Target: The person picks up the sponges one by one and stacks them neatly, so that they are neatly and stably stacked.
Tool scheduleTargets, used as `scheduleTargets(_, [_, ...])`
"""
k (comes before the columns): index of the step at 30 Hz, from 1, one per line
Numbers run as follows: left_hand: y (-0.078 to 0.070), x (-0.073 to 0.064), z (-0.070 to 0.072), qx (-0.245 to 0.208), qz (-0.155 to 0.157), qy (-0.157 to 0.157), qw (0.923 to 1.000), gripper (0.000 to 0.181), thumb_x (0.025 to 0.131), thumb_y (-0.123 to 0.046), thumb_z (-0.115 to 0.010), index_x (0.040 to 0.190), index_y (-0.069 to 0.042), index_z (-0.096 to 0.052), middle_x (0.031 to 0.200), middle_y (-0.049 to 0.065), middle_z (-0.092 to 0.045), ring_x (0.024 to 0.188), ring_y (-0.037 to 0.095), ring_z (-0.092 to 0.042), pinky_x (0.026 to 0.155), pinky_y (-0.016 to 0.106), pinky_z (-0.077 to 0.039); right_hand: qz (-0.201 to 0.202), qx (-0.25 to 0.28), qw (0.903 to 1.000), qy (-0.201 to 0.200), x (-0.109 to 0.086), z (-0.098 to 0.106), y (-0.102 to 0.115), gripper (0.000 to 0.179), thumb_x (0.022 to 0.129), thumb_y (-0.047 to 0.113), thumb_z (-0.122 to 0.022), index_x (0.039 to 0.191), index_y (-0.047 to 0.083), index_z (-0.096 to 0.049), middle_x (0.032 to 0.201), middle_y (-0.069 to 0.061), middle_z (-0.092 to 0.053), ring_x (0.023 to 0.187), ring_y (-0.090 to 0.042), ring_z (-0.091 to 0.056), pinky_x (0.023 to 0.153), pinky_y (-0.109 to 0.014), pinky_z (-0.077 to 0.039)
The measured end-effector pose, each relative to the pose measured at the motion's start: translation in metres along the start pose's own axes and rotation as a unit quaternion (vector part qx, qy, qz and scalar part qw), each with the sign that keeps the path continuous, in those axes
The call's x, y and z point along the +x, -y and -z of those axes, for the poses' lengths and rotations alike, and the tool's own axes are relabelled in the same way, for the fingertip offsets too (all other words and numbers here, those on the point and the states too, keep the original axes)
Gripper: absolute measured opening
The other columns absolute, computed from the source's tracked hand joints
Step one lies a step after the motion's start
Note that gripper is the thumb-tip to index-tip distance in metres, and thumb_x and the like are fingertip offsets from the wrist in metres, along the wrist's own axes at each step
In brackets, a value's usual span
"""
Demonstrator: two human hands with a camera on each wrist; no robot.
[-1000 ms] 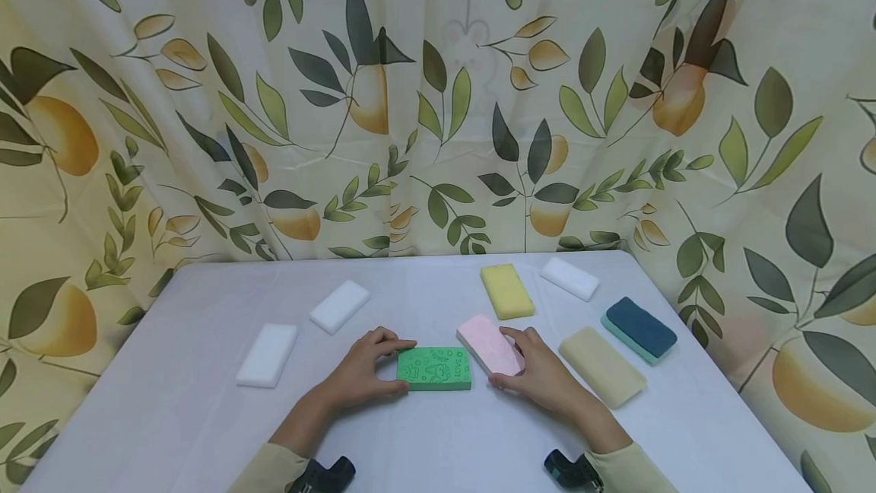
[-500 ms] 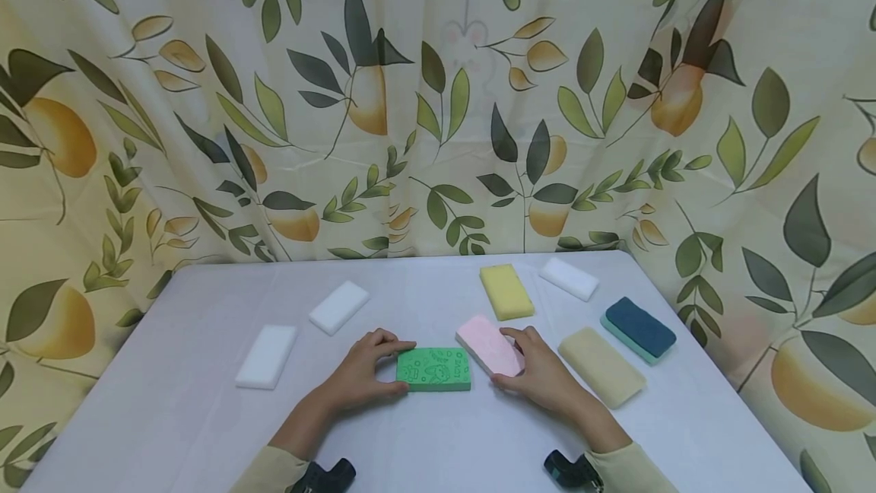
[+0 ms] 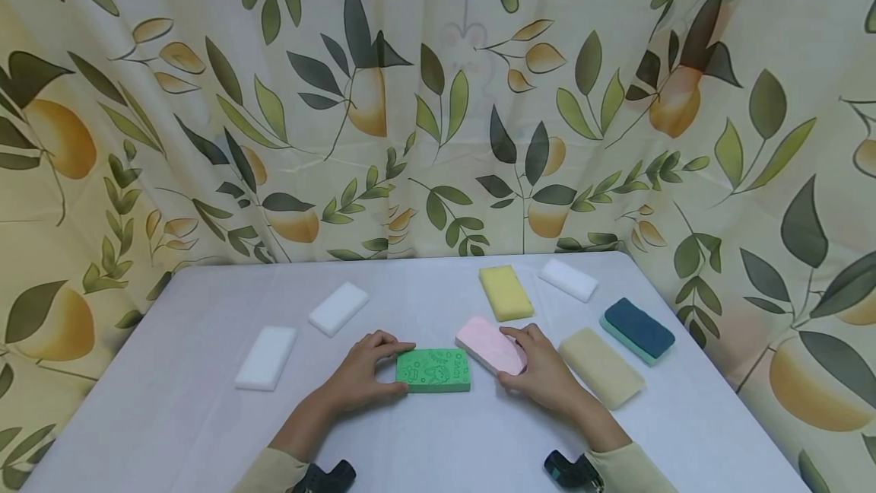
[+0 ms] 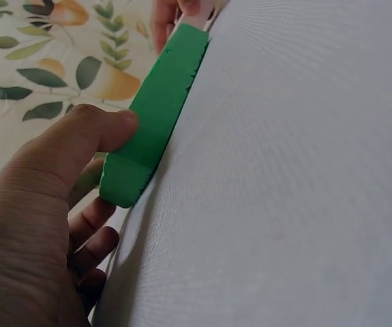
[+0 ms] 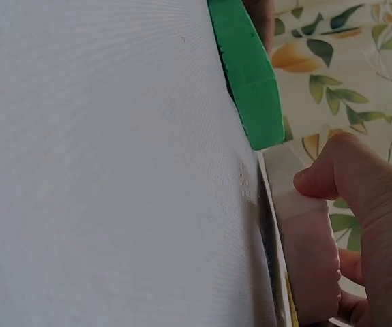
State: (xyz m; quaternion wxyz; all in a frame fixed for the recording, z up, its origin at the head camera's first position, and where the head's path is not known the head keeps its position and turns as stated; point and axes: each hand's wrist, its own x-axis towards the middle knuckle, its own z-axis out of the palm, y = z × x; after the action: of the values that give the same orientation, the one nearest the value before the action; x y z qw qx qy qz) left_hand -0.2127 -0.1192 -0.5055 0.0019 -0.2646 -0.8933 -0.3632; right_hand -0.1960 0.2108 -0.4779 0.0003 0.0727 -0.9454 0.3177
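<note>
My left hand [image 3: 361,376] pinches the left end of a green sponge [image 3: 433,371] printed with dark line drawings, thumb on the near side and fingers on the far side. In the left wrist view the thumb presses the long side of the green sponge [image 4: 158,102]. To its right, my right hand [image 3: 545,376] grips a pink sponge [image 3: 487,344] that lies at a slant, its far left corner close to the green one. The right wrist view shows the thumb on the side of the pink sponge [image 5: 310,252], which has a paler band at one end.
On the white-covered table [image 3: 424,455] lie two white sponges at left [image 3: 265,358], a yellow sponge [image 3: 506,292] and another white block [image 3: 568,280] at the back, a beige sponge [image 3: 602,368] and a dark blue-and-teal sponge [image 3: 639,329] at right. A patterned curtain [image 3: 438,196] hangs behind.
My right thumb and the near end of the pink sponge have shifted slightly to the right. The left hand and the green sponge stay in place.
</note>
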Motion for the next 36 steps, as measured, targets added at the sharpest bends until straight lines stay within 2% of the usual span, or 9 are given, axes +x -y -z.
scheduleTargets(8, [0.001,0.000,0.000,0.005,0.003,-0.001,1.0000,0.059,0.075,-0.042,-0.083,0.130,-0.032,-0.064,0.111,-0.012,-0.053,0.107,0.010,-0.048,0.095,0.044,-0.039,-0.010,0.014,0.9998,-0.002,0.000,0.003,0.004,0.079,0.071,0.026,-0.084,0.141,0.012,-0.052,0.104,-0.003,-0.044,0.093,-0.017,-0.045,0.082,-0.032,-0.040])
scheduleTargets(16, [-0.001,0.000,0.002,0.001,0.003,-0.004,1.0000,0.060,0.074,-0.040,-0.083,0.130,-0.030,-0.064,0.111,-0.011,-0.053,0.107,0.011,-0.049,0.095,0.043,-0.039,0.003,0.031,0.9993,-0.022,0.001,0.005,0.007,0.078,0.069,0.021,-0.084,0.140,0.007,-0.054,0.099,-0.005,-0.036,0.093,-0.019,-0.043,0.081,-0.029,-0.038])
scheduleTargets(24, [-0.002,0.000,0.003,0.001,0.003,-0.002,1.0000,0.060,0.075,-0.041,-0.083,0.131,-0.030,-0.064,0.112,-0.011,-0.054,0.109,0.012,-0.049,0.096,0.045,-0.039,0.017,0.040,0.9985,-0.032,0.002,0.006,0.009,0.076,0.069,0.016,-0.084,0.139,0.007,-0.055,0.102,-0.005,-0.038,0.096,-0.019,-0.044,0.082,-0.029,-0.039])
scheduleTargets(31, [-0.002,0.000,0.003,0.001,0.004,0.003,1.0000,0.059,0.075,-0.041,-0.082,0.130,-0.029,-0.065,0.112,-0.010,-0.054,0.108,0.012,-0.049,0.095,0.044,-0.039,0.022,0.048,0.9980,-0.034,0.002,0.007,0.014,0.075,0.069,0.014,-0.083,0.139,0.009,-0.055,0.112,-0.006,-0.044,0.107,-0.023,-0.046,0.092,-0.039,-0.041])
scheduleTargets(36, [-0.003,0.000,0.003,0.000,-0.002,0.007,1.0000,0.060,0.076,-0.042,-0.082,0.131,-0.028,-0.064,0.112,-0.009,-0.054,0.108,0.012,-0.049,0.094,0.044,-0.039,0.053,0.053,0.9965,-0.037,0.003,0.008,0.017,0.072,0.069,0.014,-0.082,0.137,0.012,-0.057,0.113,-0.004,-0.046,0.105,-0.022,-0.048,0.090,-0.039,-0.042])
